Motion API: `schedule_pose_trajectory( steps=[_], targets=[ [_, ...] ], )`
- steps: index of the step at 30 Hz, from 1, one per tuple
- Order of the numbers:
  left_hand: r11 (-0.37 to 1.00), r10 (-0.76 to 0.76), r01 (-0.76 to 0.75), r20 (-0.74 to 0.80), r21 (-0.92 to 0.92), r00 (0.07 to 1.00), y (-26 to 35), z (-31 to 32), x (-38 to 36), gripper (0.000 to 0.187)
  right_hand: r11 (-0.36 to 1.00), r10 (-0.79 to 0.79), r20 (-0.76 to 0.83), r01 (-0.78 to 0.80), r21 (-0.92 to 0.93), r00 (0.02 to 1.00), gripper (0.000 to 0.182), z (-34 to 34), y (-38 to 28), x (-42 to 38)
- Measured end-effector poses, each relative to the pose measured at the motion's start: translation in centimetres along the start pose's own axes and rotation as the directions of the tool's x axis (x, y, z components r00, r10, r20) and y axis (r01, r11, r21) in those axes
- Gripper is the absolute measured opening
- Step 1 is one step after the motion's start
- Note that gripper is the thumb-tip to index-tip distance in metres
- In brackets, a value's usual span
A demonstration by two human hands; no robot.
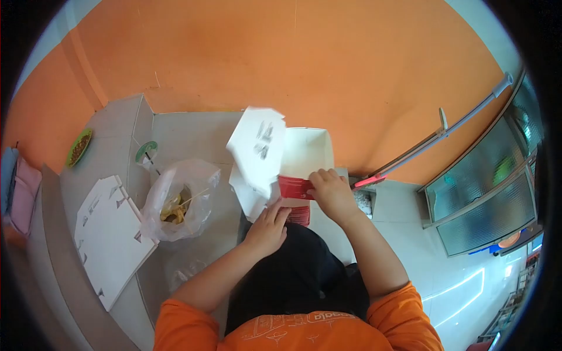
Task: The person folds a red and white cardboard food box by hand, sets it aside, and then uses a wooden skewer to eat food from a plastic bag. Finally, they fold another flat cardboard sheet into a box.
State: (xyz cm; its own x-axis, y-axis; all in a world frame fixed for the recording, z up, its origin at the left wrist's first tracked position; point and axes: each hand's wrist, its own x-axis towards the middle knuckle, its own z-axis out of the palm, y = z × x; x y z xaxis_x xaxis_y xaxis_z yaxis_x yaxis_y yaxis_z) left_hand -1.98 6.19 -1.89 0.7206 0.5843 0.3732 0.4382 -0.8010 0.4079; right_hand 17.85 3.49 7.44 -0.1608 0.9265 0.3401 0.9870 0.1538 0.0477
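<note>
My right hand [329, 192] has its fingers closed on a red packet [295, 188], which lies across the front of an open white box [307, 153]. To the left of that box, a printed white cardboard piece [259, 143] stands raised and slightly blurred. My left hand [268, 229] is at the lower edge of the white cardboard, its fingers bent; whether it grips anything is unclear. Just right of my left fingertips, a stack of red packets [298, 216] sits by my lap.
On the left are a clear plastic bag [181, 202] with food and a stick, a lidded cup [147, 153], flat white cardboard [108, 240] and a green dish [79, 147]. A long-handled tool [433, 140] leans on the orange wall at right, near glass panels [489, 199].
</note>
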Motion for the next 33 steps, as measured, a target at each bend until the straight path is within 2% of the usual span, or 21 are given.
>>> schedule_pose_trajectory(
  steps=[2, 3, 4, 5, 6, 7, 8, 9, 10, 11, 13, 14, 16, 18, 20, 23, 25, 29, 32, 33],
  targets=[
    [0.999, -0.009, 0.012, -0.082, 0.037, 0.997, -0.6, 1.9, 1.3, 0.05, 0.967, 0.134, -0.084, -0.112, 0.229, 0.987, 0.026, -0.6, 1.8, -0.4],
    [0.979, -0.053, 0.074, -0.115, 0.189, 0.992, -0.9, 2.8, 1.8, 0.049, 0.971, 0.12, -0.078, -0.101, 0.216, 0.99, 0.026, -0.8, 2.2, -0.5],
    [0.931, -0.097, 0.145, -0.156, 0.334, 0.983, -1.0, 3.5, 2.2, 0.049, 0.888, 0.239, -0.064, -0.192, 0.417, 0.969, 0.026, -1.3, 2.5, -0.6],
    [0.932, -0.111, 0.163, -0.172, 0.325, 0.979, -1.3, 4.1, 2.3, 0.049, 0.755, 0.349, -0.022, -0.267, 0.599, 0.937, 0.027, -1.7, 2.5, -0.6],
    [0.932, -0.16, 0.184, -0.101, 0.313, 0.982, -1.7, 4.7, 2.3, 0.044, 0.607, 0.419, 0.082, -0.346, 0.716, 0.904, 0.028, -2.2, 2.3, -0.5],
    [0.931, -0.206, 0.205, -0.028, 0.303, 0.978, -1.7, 4.7, 2.4, 0.041, 0.617, 0.402, 0.084, -0.337, 0.711, 0.912, 0.028, -2.6, 1.9, -0.3],
    [0.928, -0.22, 0.222, -0.042, 0.299, 0.975, -1.5, 4.8, 2.5, 0.041, 0.566, 0.406, 0.114, -0.347, 0.748, 0.907, 0.027, -2.9, 1.5, -0.1],
    [0.923, -0.252, 0.225, 0.05, 0.313, 0.966, -1.1, 5.0, 2.8, 0.036, 0.512, 0.407, 0.145, -0.356, 0.782, 0.902, 0.027, -2.9, 1.2, 0.1],
    [0.918, -0.285, 0.226, 0.146, 0.326, 0.947, -0.7, 4.9, 2.8, 0.032, 0.633, 0.355, 0.016, -0.254, 0.732, 0.935, 0.026, -2.3, 1.0, 0.4],
    [0.912, -0.303, 0.245, 0.138, 0.328, 0.943, -0.5, 5.0, 2.8, 0.032, 0.633, 0.338, 0.022, -0.244, 0.735, 0.941, 0.026, -2.1, 0.6, 0.4],
    [0.919, -0.254, 0.221, 0.061, 0.326, 0.965, 0.2, 5.5, 2.7, 0.026, 0.748, 0.242, -0.089, -0.127, 0.652, 0.966, 0.026, -2.8, -0.3, 0.4],
    [0.915, -0.223, 0.221, -0.033, 0.336, 0.974, 0.6, 6.1, 2.5, 0.022, 0.747, 0.225, -0.077, -0.122, 0.653, 0.971, 0.026, -2.9, -0.6, 0.5],
    [0.915, -0.22, 0.239, -0.095, 0.324, 0.971, 0.8, 6.9, 2.1, 0.022, 0.783, 0.112, -0.051, -0.057, 0.62, 0.992, 0.028, -3.0, -0.8, 0.4],
    [0.92, -0.197, 0.236, -0.154, 0.312, 0.968, 1.2, 7.7, 2.0, 0.023, 0.771, 0.093, 0.005, -0.076, 0.632, 0.996, 0.028, -2.4, -0.5, 0.6],
    [0.921, -0.126, 0.216, -0.277, 0.324, 0.953, 1.3, 8.1, 1.8, 0.027, 0.759, 0.078, 0.054, -0.094, 0.644, 0.996, 0.029, -1.5, -0.1, 0.9],
    [0.918, -0.131, 0.232, -0.307, 0.322, 0.943, 1.1, 8.4, 1.7, 0.032, 0.747, 0.093, 0.066, -0.113, 0.655, 0.993, 0.032, -0.6, 0.2, 1.3],
    [0.929, -0.113, 0.215, -0.322, 0.302, 0.94, 0.8, 8.5, 1.6, 0.032, 0.842, 0.014, -0.017, -0.002, 0.54, 1.0, 0.032, -0.6, 0.1, 1.5],
    [0.943, -0.105, 0.222, -0.41, 0.249, 0.906, 0.9, 8.5, 1.8, 0.032, 0.844, -0.022, -0.044, 0.042, 0.535, 0.999, 0.033, -0.3, -0.3, 1.8],
    [0.965, -0.074, 0.165, -0.391, 0.204, 0.917, 0.7, 8.4, 1.5, 0.033, 0.926, -0.137, -0.09, 0.16, 0.341, 0.986, 0.029, 2.6, -0.8, 1.7],
    [0.966, -0.076, 0.164, -0.386, 0.2, 0.919, 0.6, 8.4, 1.3, 0.033, 0.927, -0.133, -0.085, 0.154, 0.342, 0.987, 0.029, 3.4, -1.0, 1.3]
  ],
)
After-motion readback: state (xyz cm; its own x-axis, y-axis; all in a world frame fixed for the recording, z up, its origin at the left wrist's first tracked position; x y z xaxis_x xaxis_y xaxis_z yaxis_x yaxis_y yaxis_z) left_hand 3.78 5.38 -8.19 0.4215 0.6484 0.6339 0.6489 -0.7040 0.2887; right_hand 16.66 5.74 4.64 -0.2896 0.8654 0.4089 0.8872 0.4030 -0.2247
